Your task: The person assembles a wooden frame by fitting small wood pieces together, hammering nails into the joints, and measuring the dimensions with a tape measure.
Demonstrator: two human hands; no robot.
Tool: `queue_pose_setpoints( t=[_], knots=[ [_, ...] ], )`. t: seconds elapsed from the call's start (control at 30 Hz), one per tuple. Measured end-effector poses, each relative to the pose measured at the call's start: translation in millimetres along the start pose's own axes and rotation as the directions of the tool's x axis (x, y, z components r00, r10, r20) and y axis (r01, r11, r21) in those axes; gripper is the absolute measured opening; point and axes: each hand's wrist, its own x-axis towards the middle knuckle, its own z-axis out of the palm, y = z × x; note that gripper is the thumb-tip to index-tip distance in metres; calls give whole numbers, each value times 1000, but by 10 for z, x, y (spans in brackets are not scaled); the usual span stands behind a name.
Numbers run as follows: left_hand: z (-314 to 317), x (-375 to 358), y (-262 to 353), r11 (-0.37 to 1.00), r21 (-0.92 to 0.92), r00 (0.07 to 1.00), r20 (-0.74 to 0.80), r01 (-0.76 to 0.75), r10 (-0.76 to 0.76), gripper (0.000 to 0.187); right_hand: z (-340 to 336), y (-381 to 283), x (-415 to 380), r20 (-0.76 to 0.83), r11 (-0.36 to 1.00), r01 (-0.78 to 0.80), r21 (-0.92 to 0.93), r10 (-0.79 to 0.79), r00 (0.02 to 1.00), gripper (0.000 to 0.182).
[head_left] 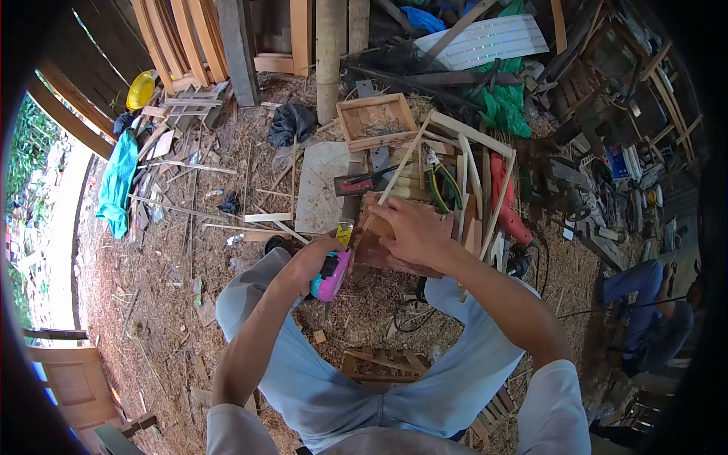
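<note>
My left hand (309,264) is closed around a pink and teal tape measure (330,279). A short length of yellow blade (345,231) sticks out of its top. My right hand (413,231) grips a thin wooden strip (402,167) with bent fingers, over a reddish-brown wooden block (371,250) between my knees. The strip slants up and to the right, beyond the block. Just past my right hand lie pliers (444,182) with green and yellow handles. Whether the blade touches the strip is hard to make out.
A wooden tray (377,142) with small metal pieces sits ahead. A red power tool (506,201) lies at the right among wood strips. A pale board (318,186) rests left of the work spot. Another person (644,303) sits at far right. Shavings cover the ground.
</note>
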Motion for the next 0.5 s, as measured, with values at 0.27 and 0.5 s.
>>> queue_pose_setpoints(
  t=[0.27,0.5],
  knots=[
    [39,-31,28,1000,-12,1000,-17,14,-14,19,106,61,5,59,999,24,-38,-22,998,59],
    [39,-17,8,999,-12,999,-6,41,-42,19,91,44,11,118,999,0,-35,5,993,59]
  ],
)
